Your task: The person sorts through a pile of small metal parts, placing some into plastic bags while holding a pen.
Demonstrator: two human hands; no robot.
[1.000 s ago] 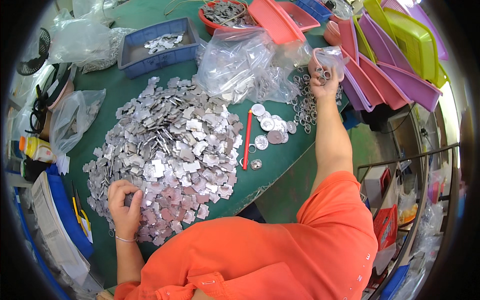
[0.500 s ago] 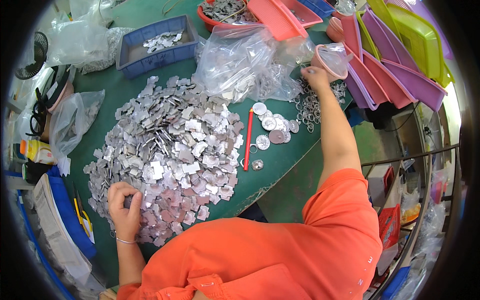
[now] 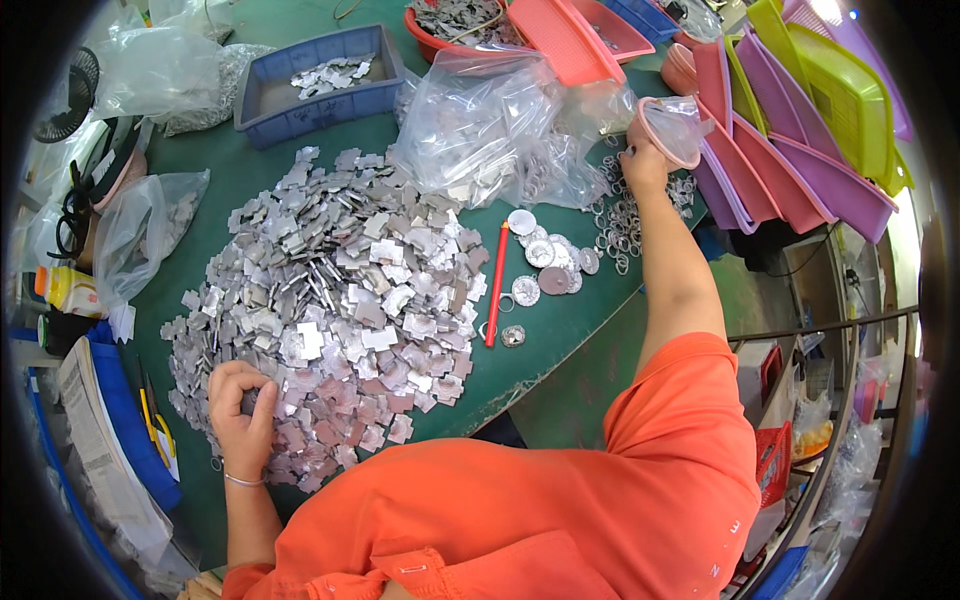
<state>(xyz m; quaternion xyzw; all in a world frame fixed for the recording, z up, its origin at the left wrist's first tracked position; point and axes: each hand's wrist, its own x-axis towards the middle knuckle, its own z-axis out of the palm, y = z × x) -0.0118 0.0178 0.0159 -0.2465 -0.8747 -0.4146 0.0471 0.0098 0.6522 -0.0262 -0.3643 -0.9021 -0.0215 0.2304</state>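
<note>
My left hand [image 3: 240, 410] rests at the near left edge of a large pile of flat, silvery, notched metal pieces [image 3: 350, 290]. Its fingers curl toward the thumb, and whatever lies between them is too dark to make out. At the far right, my right hand [image 3: 646, 168] reaches over scattered metal rings [image 3: 620, 225], against the left side of a small pink container [image 3: 642, 112] with clear plastic in it. The fingers there are mostly hidden. Between the pile and the rings lie a red pencil-like stick [image 3: 497, 285] and a cluster of round metal discs [image 3: 552, 255].
A blue bin [image 3: 262, 125] with some metal pieces stands behind the pile. Clear plastic bags [image 3: 480, 110] lie beside it. Pink, purple and green baskets [image 3: 845, 80] are stacked at the right. Yellow-handled scissors [image 3: 160, 430] and papers [image 3: 95, 420] are at the left.
My right hand has drawn slightly right and nearer, its fingers now tucked in by the pink container. My left hand stays curled at the pile's edge. The whole view has shifted a little.
</note>
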